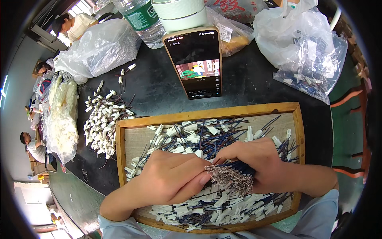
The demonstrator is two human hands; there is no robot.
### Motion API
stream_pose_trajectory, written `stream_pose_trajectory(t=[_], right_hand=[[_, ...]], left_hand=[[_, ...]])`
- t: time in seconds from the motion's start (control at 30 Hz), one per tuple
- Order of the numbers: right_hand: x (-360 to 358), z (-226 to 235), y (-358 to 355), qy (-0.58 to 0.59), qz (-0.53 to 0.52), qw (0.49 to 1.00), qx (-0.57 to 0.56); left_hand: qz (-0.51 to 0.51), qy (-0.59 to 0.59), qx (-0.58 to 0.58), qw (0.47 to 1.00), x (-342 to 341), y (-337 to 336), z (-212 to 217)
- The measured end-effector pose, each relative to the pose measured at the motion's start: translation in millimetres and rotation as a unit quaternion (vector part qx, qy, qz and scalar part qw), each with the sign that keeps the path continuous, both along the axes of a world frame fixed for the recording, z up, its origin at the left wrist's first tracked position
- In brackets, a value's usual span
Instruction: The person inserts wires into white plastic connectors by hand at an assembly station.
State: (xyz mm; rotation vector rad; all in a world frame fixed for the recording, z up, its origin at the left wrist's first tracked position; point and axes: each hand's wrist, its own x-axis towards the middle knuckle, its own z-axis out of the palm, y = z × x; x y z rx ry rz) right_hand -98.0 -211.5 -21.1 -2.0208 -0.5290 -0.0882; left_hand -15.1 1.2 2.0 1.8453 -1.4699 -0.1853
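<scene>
My right hand [264, 163] is wrapped round a thick bundle of dark blue wires. The silvery metal terminals [232, 179] at the wires' ends face toward me. At the bundle's left edge, the thumb and forefinger of my left hand [173, 175] pinch wire ends; how many is hidden. Both hands are above a wooden-framed tray [209, 112] with a woven base. Under and around them lie many loose blue wires with white plastic connectors [191, 137], spread across the tray.
A heap of white connectors with dark wires [105, 123] lies left of the tray. Behind the tray, a phone [195, 63] leans against a pale green container [179, 16], near a water bottle [141, 22]. Plastic bags [298, 44] stand along the back. Other people sit far left.
</scene>
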Motion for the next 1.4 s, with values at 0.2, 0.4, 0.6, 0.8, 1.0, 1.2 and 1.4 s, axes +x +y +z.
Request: stream_pose_trajectory(t=[0.2,0.4,0.6,0.8,1.0,1.2,1.4], right_hand=[[1.5,-5.0,0.2,0.063,-0.008,0.994,0.088],[1.6,-4.9,-0.7,0.01,0.049,0.998,0.029],[2.7,-4.0,-2.5,-0.003,0.06,0.994,0.091],[-1.3,5.3,-2.0,0.059,-0.057,0.981,0.176],[-4.6,6.9,-0.2,0.14,-0.131,0.949,0.249],[-6.8,13.7,5.2,0.215,-0.162,0.895,0.356],[-5.0,5.8,0.8,0.164,-0.156,0.936,0.27]], left_hand=[[0.023,0.014,0.016,1.0,-1.6,-1.9,5.7],[0.005,0.042,0.003,0.999,0.1,1.1,2.6],[0.018,0.072,-0.024,0.997,0.0,-1.5,1.6],[0.085,0.148,-0.047,0.984,5.1,0.8,-4.6],[0.098,0.291,-0.079,0.948,9.0,9.9,-5.5],[0.097,0.471,-0.152,0.864,8.3,10.6,-10.1],[0.098,0.488,-0.168,0.851,9.6,4.9,-12.9]])
